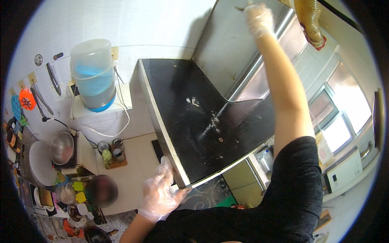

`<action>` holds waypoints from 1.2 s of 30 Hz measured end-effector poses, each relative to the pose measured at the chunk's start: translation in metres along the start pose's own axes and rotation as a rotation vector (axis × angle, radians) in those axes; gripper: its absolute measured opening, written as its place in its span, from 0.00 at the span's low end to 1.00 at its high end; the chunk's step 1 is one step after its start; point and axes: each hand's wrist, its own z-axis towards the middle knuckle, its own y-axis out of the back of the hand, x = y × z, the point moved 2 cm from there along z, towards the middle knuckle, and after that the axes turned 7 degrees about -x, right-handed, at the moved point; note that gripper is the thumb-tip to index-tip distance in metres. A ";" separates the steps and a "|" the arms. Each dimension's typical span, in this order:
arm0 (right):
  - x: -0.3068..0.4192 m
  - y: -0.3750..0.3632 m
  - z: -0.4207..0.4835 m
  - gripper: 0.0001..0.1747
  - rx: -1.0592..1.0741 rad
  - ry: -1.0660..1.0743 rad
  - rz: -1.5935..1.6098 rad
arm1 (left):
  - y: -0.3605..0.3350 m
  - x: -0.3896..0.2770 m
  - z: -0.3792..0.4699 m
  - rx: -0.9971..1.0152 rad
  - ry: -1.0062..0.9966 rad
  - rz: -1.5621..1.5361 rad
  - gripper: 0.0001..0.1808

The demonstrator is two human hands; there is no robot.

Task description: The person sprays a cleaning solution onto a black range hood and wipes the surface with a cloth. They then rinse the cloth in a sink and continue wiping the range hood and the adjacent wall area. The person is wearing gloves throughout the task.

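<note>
Before me lies the black top of a range hood [170,127], smeared with whitish residue [212,121] and a few small blobs. A steel chimney cover [225,60] rises from its far side. My left hand [161,191], in a clear plastic glove, grips the hood's edge at the near left corner, with fingers and thumb on either side of it. My right hand [259,19], also gloved, is raised beside the chimney cover's upper part. Its fingers are curled around a small thin object, mostly hidden by the hand and cut off by the picture's top.
A water dispenser bottle [94,76] stands on a wall shelf at left. Below are a counter [130,194], a metal bowl [62,148], glass jars [118,154] and a dark pan [95,234]. At right are a ribbed exhaust duct [308,18], a window [346,100] and a white wall-mounted unit [345,171].
</note>
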 end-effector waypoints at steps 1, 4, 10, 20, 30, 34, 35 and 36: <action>0.022 -0.038 -0.008 0.10 0.282 -0.104 0.118 | -0.001 -0.001 0.000 0.040 0.035 -0.041 0.43; 0.115 -0.059 -0.080 0.14 0.436 0.282 0.202 | 0.001 0.002 0.001 -0.009 -0.036 0.049 0.42; 0.058 -0.006 -0.086 0.10 0.315 0.287 0.104 | 0.002 0.007 0.001 -0.027 -0.018 -0.052 0.42; 0.028 -0.039 0.010 0.12 0.205 -0.176 0.267 | 0.013 -0.005 0.008 0.003 -0.042 -0.013 0.40; -0.031 0.008 0.008 0.07 -0.192 -0.034 -0.051 | 0.001 0.008 0.004 0.078 -0.016 0.014 0.44; -0.006 -0.003 0.066 0.10 -0.103 -0.043 -0.166 | 0.007 -0.006 0.008 -0.017 -0.082 0.105 0.35; 0.003 -0.015 0.080 0.11 -0.025 -0.037 -0.247 | 0.007 -0.007 0.008 -0.015 -0.063 0.111 0.35; 0.003 -0.024 0.085 0.11 -0.033 0.007 -0.202 | 0.008 -0.007 0.008 -0.013 -0.092 0.060 0.36</action>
